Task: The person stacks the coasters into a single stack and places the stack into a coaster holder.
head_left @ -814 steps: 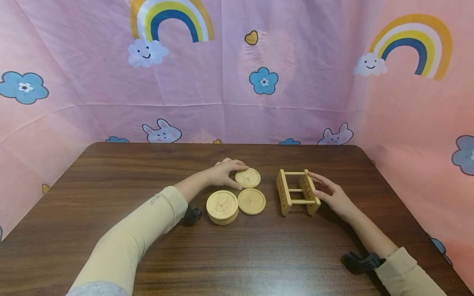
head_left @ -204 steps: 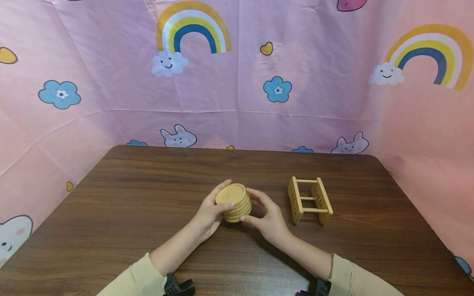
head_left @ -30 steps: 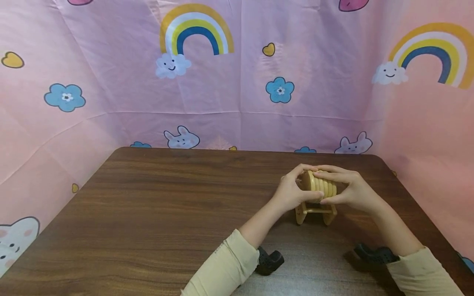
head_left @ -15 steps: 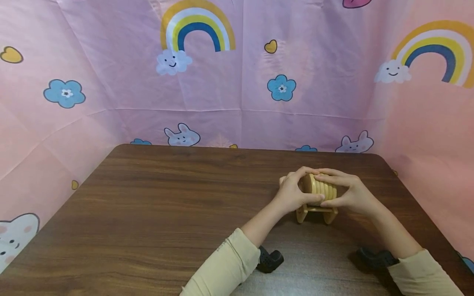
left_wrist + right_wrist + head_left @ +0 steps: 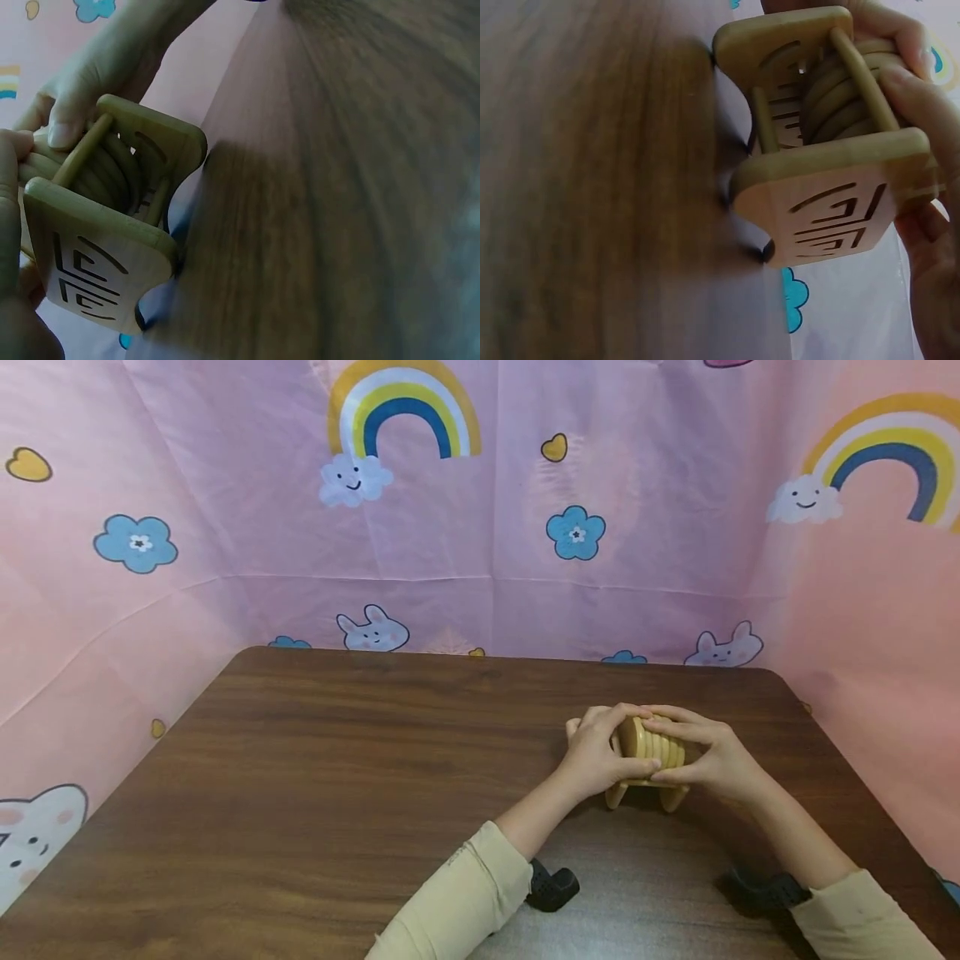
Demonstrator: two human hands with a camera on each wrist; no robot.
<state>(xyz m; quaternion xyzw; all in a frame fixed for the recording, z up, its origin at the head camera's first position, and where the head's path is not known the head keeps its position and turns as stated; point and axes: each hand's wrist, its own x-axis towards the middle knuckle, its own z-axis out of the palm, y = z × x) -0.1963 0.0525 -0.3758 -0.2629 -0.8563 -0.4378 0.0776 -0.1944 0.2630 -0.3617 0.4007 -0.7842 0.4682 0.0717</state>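
A stack of several round wooden coasters (image 5: pixel 658 745) stands on edge, its lower part down between the side panels of the wooden coaster holder (image 5: pixel 617 795). My left hand (image 5: pixel 598 755) grips the stack from the left, thumb in front and fingers over the top. From the right, my right hand (image 5: pixel 718 762) grips the same stack, also thumb in front. Both wrist views show the holder upright, with cut-out side panels (image 5: pixel 94 262) and round crossbars (image 5: pixel 864 79). Behind a crossbar the coasters (image 5: pixel 832 105) show inside it; in the head view the hands hide much of the holder.
The holder stands on the right part of a dark wood-grain table (image 5: pixel 337 793). A printed pink and purple cloth (image 5: pixel 480 527) hangs behind and at both sides. Black wrist devices (image 5: pixel 553 887) sit near the cuffs of both sleeves.
The coasters, first spread on the table, were gathered into a stack, carried right to the holder and turned on edge. Over the last second both hands have lowered them slightly into it.
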